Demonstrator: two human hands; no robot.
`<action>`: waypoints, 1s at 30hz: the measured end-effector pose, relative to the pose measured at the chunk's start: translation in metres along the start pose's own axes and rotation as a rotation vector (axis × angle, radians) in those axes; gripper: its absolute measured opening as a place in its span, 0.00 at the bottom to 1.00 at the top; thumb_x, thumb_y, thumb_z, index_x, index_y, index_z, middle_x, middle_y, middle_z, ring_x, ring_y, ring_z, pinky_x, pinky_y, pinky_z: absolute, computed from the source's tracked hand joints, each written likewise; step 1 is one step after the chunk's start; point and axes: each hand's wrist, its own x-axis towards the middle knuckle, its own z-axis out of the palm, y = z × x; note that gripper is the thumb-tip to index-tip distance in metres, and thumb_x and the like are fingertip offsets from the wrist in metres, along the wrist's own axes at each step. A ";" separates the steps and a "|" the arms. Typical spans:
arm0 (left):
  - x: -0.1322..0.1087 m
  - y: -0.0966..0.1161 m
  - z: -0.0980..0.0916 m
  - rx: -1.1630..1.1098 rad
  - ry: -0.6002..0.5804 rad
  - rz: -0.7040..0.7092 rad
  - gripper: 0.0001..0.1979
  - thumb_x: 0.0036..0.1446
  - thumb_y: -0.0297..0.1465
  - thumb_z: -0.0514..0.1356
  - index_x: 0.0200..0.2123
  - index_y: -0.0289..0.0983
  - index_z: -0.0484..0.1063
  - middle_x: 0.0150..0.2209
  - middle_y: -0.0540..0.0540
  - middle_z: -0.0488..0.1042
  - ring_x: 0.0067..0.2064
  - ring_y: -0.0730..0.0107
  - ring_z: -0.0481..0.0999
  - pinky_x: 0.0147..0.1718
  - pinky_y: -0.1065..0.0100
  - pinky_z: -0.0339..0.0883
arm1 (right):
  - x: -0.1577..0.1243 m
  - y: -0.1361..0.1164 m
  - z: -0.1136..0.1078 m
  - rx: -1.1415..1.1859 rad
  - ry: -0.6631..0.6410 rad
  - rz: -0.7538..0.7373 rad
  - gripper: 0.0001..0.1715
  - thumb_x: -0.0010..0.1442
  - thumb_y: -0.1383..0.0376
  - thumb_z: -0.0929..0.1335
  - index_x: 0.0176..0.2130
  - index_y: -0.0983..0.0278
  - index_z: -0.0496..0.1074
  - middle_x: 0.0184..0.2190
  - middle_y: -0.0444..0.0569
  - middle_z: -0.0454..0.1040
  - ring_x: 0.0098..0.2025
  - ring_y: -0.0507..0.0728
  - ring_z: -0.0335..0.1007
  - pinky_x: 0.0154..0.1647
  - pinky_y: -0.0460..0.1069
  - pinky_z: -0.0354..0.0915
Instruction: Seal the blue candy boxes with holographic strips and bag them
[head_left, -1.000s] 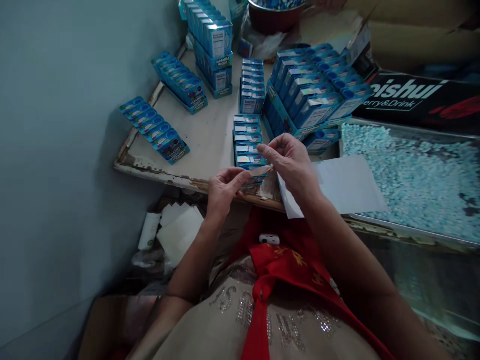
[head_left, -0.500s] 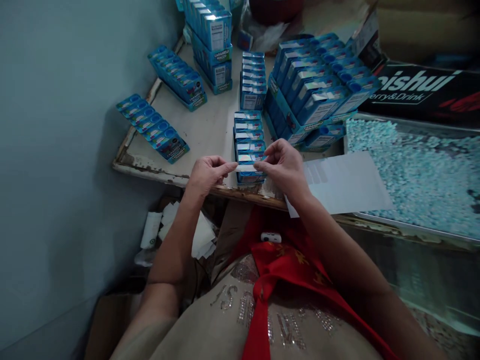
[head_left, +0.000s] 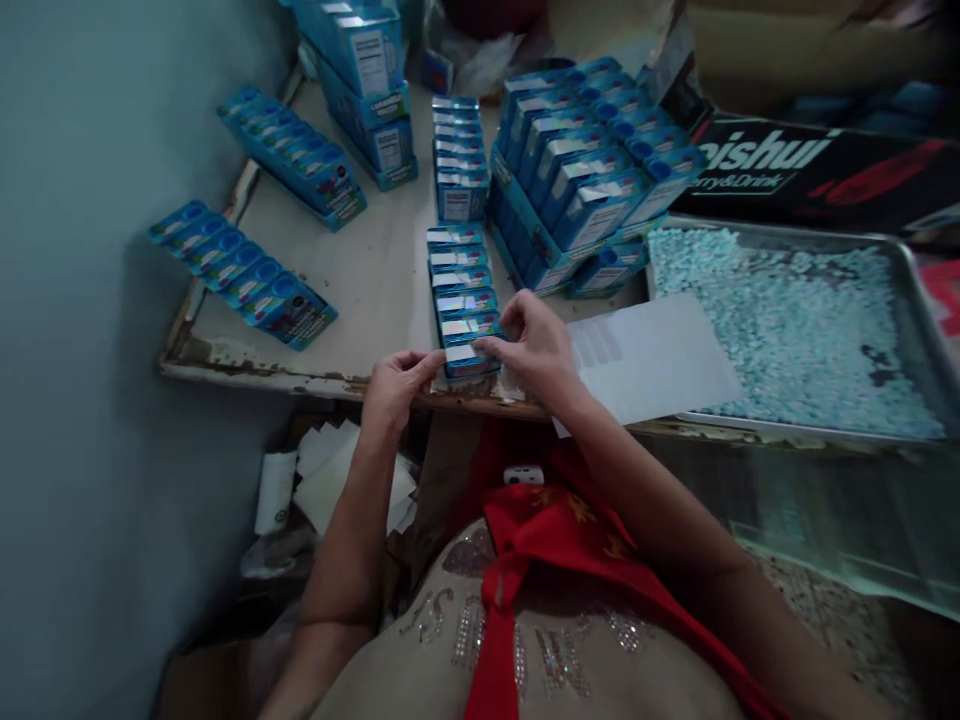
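A white sticker strip [head_left: 460,353] lies across the top of the nearest blue candy box [head_left: 471,368], at the front end of a row of blue boxes [head_left: 457,262]. My left hand [head_left: 397,388] pinches the strip's left end between thumb and index finger. At the right end, the thumb and fingers of my right hand [head_left: 538,345] are closed and touch the strip by the box's right edge; the fingertips partly cover it. Light strips show on the other box tops in this row. Beside my right forearm lies a pale sticker sheet [head_left: 652,355].
A metal tray [head_left: 911,290] of small light-blue candies stands at the right, with a black printed carton [head_left: 795,175] behind it. Stacked display boxes [head_left: 585,150] stand behind my right hand. More blue box rows [head_left: 244,265] stand at the left, near the worn table edge [head_left: 262,383].
The strip, stretched between both hands before, now rests flatter on the nearest box top. Both hands have come down with it. The view has swung right, showing more of the tray.
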 end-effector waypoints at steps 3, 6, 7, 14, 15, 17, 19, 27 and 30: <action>0.000 -0.015 0.012 0.022 0.195 0.037 0.27 0.46 0.53 0.74 0.33 0.38 0.71 0.26 0.52 0.71 0.24 0.74 0.67 0.25 0.70 0.60 | 0.001 0.010 -0.001 0.159 -0.082 0.057 0.17 0.53 0.59 0.75 0.34 0.58 0.64 0.24 0.36 0.62 0.29 0.53 0.60 0.33 0.50 0.55; -0.017 -0.030 0.023 0.271 0.503 0.243 0.17 0.56 0.40 0.72 0.38 0.39 0.69 0.30 0.51 0.73 0.30 0.69 0.73 0.32 0.68 0.66 | -0.009 0.020 -0.012 0.193 -0.079 -0.002 0.11 0.58 0.60 0.71 0.39 0.58 0.66 0.25 0.38 0.66 0.29 0.54 0.64 0.33 0.50 0.57; -0.027 -0.036 0.030 0.383 0.571 0.347 0.14 0.58 0.36 0.71 0.37 0.39 0.69 0.30 0.51 0.73 0.31 0.69 0.74 0.34 0.68 0.67 | -0.013 0.025 -0.021 0.152 -0.063 -0.047 0.09 0.60 0.60 0.70 0.39 0.58 0.67 0.27 0.39 0.69 0.30 0.54 0.65 0.34 0.50 0.59; -0.064 -0.029 0.144 0.706 -0.117 1.155 0.05 0.73 0.29 0.59 0.47 0.40 0.75 0.39 0.46 0.82 0.41 0.66 0.83 0.45 0.68 0.75 | -0.036 0.099 -0.123 -0.366 0.309 -0.104 0.04 0.63 0.63 0.69 0.39 0.59 0.74 0.34 0.50 0.78 0.38 0.61 0.71 0.45 0.56 0.66; -0.052 -0.018 0.164 0.744 -0.123 1.120 0.09 0.74 0.29 0.58 0.52 0.39 0.76 0.45 0.42 0.83 0.48 0.62 0.83 0.51 0.66 0.75 | -0.036 0.110 -0.135 -0.435 0.333 -0.098 0.05 0.63 0.63 0.69 0.39 0.59 0.75 0.35 0.51 0.78 0.39 0.62 0.71 0.46 0.57 0.66; -0.017 0.006 0.197 0.863 -0.068 0.952 0.16 0.73 0.30 0.58 0.60 0.34 0.75 0.57 0.34 0.80 0.60 0.53 0.79 0.62 0.58 0.71 | -0.035 0.128 -0.151 -0.535 0.342 -0.103 0.08 0.64 0.64 0.68 0.42 0.60 0.77 0.37 0.53 0.79 0.41 0.64 0.71 0.48 0.58 0.67; 0.021 0.026 0.217 0.984 -0.099 0.710 0.17 0.71 0.30 0.61 0.60 0.33 0.77 0.60 0.32 0.79 0.63 0.48 0.76 0.63 0.54 0.68 | -0.032 0.137 -0.159 -0.596 0.324 -0.126 0.12 0.66 0.64 0.67 0.46 0.61 0.79 0.39 0.55 0.79 0.44 0.65 0.71 0.51 0.60 0.67; 0.052 0.051 0.222 0.791 -0.251 0.343 0.05 0.67 0.33 0.66 0.41 0.42 0.84 0.43 0.44 0.86 0.46 0.57 0.83 0.45 0.62 0.69 | 0.002 0.122 -0.155 -0.744 0.095 -0.303 0.20 0.73 0.68 0.61 0.55 0.63 0.78 0.53 0.60 0.80 0.52 0.69 0.68 0.51 0.60 0.63; 0.042 0.055 0.224 0.746 -0.214 0.375 0.05 0.66 0.32 0.67 0.39 0.42 0.84 0.41 0.44 0.86 0.44 0.55 0.82 0.43 0.60 0.67 | 0.009 0.121 -0.152 -0.780 0.033 -0.331 0.19 0.74 0.67 0.61 0.53 0.63 0.79 0.52 0.60 0.80 0.53 0.70 0.68 0.50 0.61 0.62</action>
